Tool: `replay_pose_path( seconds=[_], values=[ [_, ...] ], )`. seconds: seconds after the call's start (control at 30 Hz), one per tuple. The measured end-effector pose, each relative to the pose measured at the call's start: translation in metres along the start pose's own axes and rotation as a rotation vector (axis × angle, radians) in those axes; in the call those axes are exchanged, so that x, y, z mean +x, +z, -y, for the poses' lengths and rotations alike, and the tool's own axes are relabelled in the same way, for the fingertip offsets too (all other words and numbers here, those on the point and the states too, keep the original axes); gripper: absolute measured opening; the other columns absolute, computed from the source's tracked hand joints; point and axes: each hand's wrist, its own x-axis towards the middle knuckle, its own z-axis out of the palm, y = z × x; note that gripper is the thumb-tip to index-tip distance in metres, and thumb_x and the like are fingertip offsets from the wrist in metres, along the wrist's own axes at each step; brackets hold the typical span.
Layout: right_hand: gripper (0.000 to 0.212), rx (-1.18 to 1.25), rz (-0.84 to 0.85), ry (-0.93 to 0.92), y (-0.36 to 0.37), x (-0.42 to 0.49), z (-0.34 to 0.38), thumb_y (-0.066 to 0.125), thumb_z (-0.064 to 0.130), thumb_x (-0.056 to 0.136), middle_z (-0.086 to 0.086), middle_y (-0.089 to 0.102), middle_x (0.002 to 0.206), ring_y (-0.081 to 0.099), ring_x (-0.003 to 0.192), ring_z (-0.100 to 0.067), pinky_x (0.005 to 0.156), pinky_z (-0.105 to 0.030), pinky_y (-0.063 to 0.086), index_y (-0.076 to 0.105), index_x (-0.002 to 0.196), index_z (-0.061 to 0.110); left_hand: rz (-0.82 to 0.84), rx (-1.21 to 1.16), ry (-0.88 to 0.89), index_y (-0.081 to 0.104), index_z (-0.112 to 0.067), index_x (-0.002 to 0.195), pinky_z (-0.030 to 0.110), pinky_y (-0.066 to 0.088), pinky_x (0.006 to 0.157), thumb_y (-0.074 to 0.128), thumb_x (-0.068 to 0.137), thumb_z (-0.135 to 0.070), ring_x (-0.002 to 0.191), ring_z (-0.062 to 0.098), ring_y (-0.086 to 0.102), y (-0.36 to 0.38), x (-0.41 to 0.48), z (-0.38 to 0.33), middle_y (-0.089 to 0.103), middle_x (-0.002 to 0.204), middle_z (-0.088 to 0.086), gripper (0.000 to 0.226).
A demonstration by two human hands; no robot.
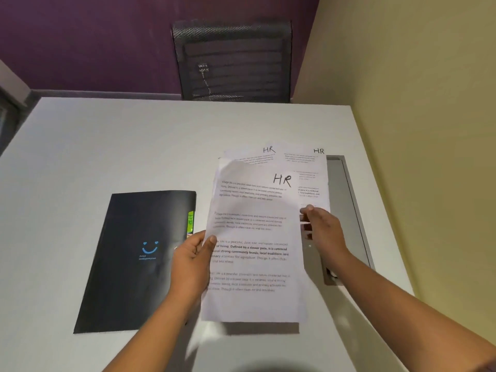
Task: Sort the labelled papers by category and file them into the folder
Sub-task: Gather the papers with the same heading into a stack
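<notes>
**Q:** What fills the view?
**A:** A white desk takes up most of it and runs under both your arms. Beyond its far edge stands a black mesh chair against a purple wall. A yellow wall runs along your right.

**Q:** Where is the folder?
**A:** The black folder lies closed and flat on the desk to your left. A blue smiley is printed on its cover. On the desk's right side is a long grey panel, partly hidden behind the papers.

**Q:** And the papers?
**A:** You hold them up over the desk, just right of the folder, and they cast a shadow under their lower edge. The front sheet carries printed paragraphs, with "HR" handwritten near its upper right. Its top edge bends back. Two more sheets fan out behind it, each marked "HR" at the top.

**Q:** How are my hands placed?
**A:** Your left hand pinches the front sheet's left edge, with the thumb on the printed face and the fingers behind. Your right hand pinches the papers' right edge, with the thumb on top and the fingers curled round the paper.

**Q:** Anything smaller?
**A:** A green tab with "HR" written on it sticks out of the folder's right edge, just above your left hand.
</notes>
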Motion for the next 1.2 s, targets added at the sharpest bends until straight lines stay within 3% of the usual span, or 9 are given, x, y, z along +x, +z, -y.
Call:
replay_pose_path(
  seconds=[0.13, 0.23, 0.43, 0.57, 0.7, 0.77, 0.97, 1.1, 1.2],
  values=[
    [0.014, -0.305, -0.136, -0.007, 0.018, 0.062, 0.007, 0.067, 0.018, 0.091, -0.008, 0.073, 0.103, 0.068, 0.091, -0.021, 0.085, -0.034, 0.054, 0.07, 0.103, 0.011, -0.066, -0.034, -0.022, 0.074, -0.014, 0.104, 0.029, 0.063, 0.068, 0.057, 0.1, -0.013, 0.08, 0.021, 0.075, -0.002, 0.026, -0.002, 0.08, 0.091, 0.006, 0.017],
    [0.03, -0.499, -0.181, -0.005, 0.032, 0.088, 0.015, 0.064, 0.022, 0.092, -0.008, 0.068, 0.116, 0.061, 0.1, -0.023, 0.081, -0.028, 0.044, 0.063, 0.119, 0.008, -0.107, 0.006, -0.007, 0.076, -0.019, 0.097, 0.027, 0.061, 0.066, 0.057, 0.1, -0.016, 0.079, 0.018, 0.075, -0.007, 0.044, 0.0, 0.08, 0.089, 0.004, 0.019],
    [0.049, -0.769, -0.144, 0.103, 0.05, 0.11, 0.011, 0.07, 0.04, 0.084, -0.007, 0.065, 0.114, 0.063, 0.107, -0.032, 0.09, -0.041, 0.053, 0.054, 0.12, 0.01, -0.174, 0.03, -0.029, 0.076, -0.027, 0.094, 0.034, 0.059, 0.072, 0.059, 0.099, -0.022, 0.083, 0.02, 0.077, -0.023, 0.066, 0.006, 0.08, 0.09, 0.002, 0.019],
    [0.011, -0.623, -0.107, 0.184, 0.044, 0.121, 0.004, 0.069, 0.023, 0.084, -0.004, 0.071, 0.098, 0.067, 0.094, -0.03, 0.075, -0.031, 0.049, 0.066, 0.09, 0.014, -0.195, 0.02, -0.041, 0.076, -0.025, 0.096, 0.036, 0.059, 0.073, 0.059, 0.099, -0.022, 0.082, 0.021, 0.077, -0.029, 0.071, 0.013, 0.079, 0.091, 0.003, 0.017],
    [0.013, -0.459, -0.272, 0.227, 0.018, 0.116, -0.005, 0.06, 0.019, 0.081, -0.005, 0.07, 0.076, 0.068, 0.073, -0.027, 0.061, -0.031, 0.052, 0.065, 0.073, 0.009, -0.183, 0.002, -0.051, 0.075, -0.023, 0.094, 0.037, 0.06, 0.073, 0.059, 0.099, -0.023, 0.083, 0.023, 0.076, -0.029, 0.071, 0.019, 0.079, 0.092, 0.006, 0.017],
    [0.015, -0.463, -0.31, 0.281, 0.004, 0.112, -0.013, 0.06, 0.024, 0.081, -0.006, 0.069, 0.082, 0.069, 0.077, -0.03, 0.058, -0.029, 0.05, 0.063, 0.079, 0.009, -0.167, 0.003, -0.053, 0.075, -0.025, 0.092, 0.036, 0.06, 0.072, 0.058, 0.099, -0.023, 0.082, 0.022, 0.076, -0.027, 0.071, 0.021, 0.079, 0.092, 0.006, 0.019],
    [0.068, -0.672, -0.343, 0.41, 0.005, 0.11, -0.017, 0.079, 0.048, 0.075, -0.012, 0.065, 0.117, 0.063, 0.108, -0.037, 0.092, -0.05, 0.054, 0.051, 0.121, 0.007, -0.151, 0.019, -0.05, 0.075, -0.027, 0.092, 0.045, 0.059, 0.079, 0.058, 0.099, -0.024, 0.083, 0.025, 0.076, -0.025, 0.071, 0.019, 0.079, 0.092, 0.006, 0.018],
    [0.027, -0.436, -0.262, 0.391, 0.005, 0.116, -0.016, 0.076, 0.025, 0.082, -0.01, 0.073, 0.1, 0.068, 0.079, -0.03, 0.072, -0.035, 0.057, 0.064, 0.099, 0.009, -0.153, 0.023, -0.067, 0.074, -0.026, 0.098, 0.051, 0.058, 0.084, 0.058, 0.1, -0.024, 0.09, 0.03, 0.075, -0.031, 0.07, 0.017, 0.079, 0.096, 0.006, 0.017],
    [0.014, -0.372, -0.263, 0.333, -0.003, 0.114, -0.022, 0.07, 0.019, 0.083, -0.008, 0.074, 0.096, 0.069, 0.08, -0.029, 0.075, -0.037, 0.059, 0.068, 0.095, 0.012, -0.156, 0.041, -0.063, 0.075, -0.029, 0.095, 0.047, 0.06, 0.081, 0.058, 0.1, -0.024, 0.086, 0.026, 0.076, -0.033, 0.068, 0.016, 0.079, 0.094, 0.003, 0.019]
  ],
)
